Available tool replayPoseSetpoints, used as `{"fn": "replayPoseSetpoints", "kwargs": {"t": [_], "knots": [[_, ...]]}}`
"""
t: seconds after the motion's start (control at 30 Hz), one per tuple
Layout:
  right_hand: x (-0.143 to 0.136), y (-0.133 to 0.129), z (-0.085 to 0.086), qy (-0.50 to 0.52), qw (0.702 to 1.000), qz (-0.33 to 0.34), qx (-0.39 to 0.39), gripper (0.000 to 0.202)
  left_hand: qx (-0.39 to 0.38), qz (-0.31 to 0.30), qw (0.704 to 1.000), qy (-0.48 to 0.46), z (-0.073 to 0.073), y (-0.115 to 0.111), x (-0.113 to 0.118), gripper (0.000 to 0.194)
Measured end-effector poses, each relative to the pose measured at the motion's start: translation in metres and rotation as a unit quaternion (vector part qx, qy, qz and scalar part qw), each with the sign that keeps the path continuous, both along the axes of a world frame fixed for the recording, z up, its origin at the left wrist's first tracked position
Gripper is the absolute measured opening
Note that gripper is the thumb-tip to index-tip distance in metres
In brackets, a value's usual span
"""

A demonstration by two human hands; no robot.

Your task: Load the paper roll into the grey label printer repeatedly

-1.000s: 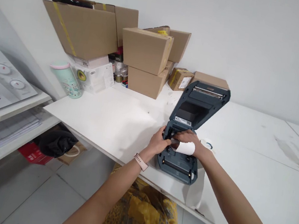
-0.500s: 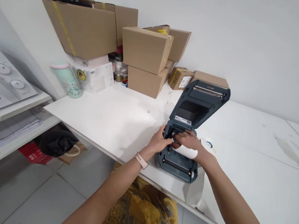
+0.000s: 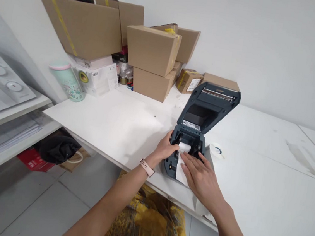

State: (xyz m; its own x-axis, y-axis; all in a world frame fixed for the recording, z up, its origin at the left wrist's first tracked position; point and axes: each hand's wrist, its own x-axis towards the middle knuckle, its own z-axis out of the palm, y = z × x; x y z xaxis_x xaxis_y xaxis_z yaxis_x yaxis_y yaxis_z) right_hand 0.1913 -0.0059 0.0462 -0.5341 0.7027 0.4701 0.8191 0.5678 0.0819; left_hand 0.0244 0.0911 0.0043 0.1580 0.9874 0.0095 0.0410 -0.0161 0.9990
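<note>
Some paper [image 3: 180, 172] lies under our flat right hand [image 3: 200, 175], the roll [image 3: 184, 147] just ahead; our left hand [image 3: 167, 147] clasps the printer's [image 3: 173, 161] side. Likely light and limp, the paper could crease, so we'd pinch its edges.

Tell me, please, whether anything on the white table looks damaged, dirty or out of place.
Yes: a grey-brown patch marks the white table, well to the right of the open dark device. It looks odd against the otherwise pale surface, though I cannot tell whether it is a stain or damage.
</note>
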Motion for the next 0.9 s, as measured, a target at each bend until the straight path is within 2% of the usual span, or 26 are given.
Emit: {"fn": "replayPoseSetpoints", "kwargs": {"t": [0.43,0.9], "knots": [[-0.004,-0.029,0.004,-0.040,0.999,-0.001,0.018,0.039,-0.022,0.007,1.000,-0.009,0.003,-0.001,-0.001,0.079],[-0.003,-0.042,-0.004,0.015,1.000,-0.009,-0.018,0.041,-0.017,0.004,1.000,-0.008,0.001,0.000,0.000,0.079]]}}
